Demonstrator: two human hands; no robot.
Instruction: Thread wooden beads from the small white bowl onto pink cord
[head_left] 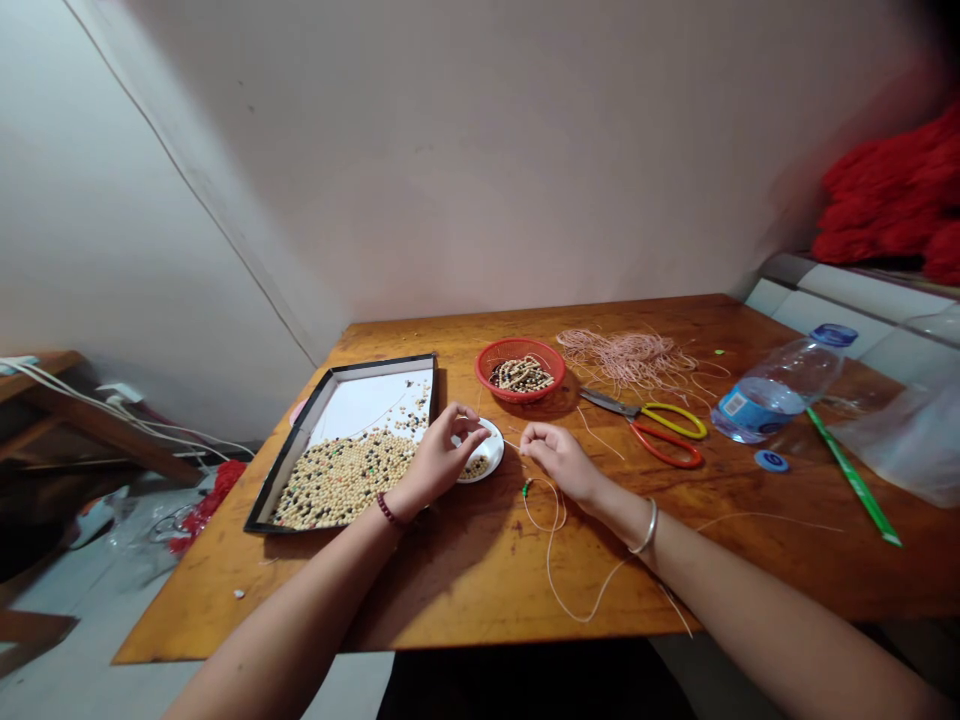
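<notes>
My left hand (442,450) hovers over the right edge of the bead tray and a small white dish (491,452) holding a few beads. Its thumb and index finger are curved and a little apart, and I see nothing between them. My right hand (559,460) is closed in a pinch on a thin pale cord (551,570), with a short end poking out towards the left hand. The cord loops down over the table below the right hand, with a few green beads (526,490) on it. Many tan and dark beads (345,480) fill the near part of the black-rimmed tray (324,378).
Behind the hands stands a red basket (525,395) of strung beads. To its right lie a tangle of pink cord (626,360) and scissors (667,422) with yellow and red handles. Further right are a plastic bottle (780,395), its blue cap (771,461) and a green strip (855,480).
</notes>
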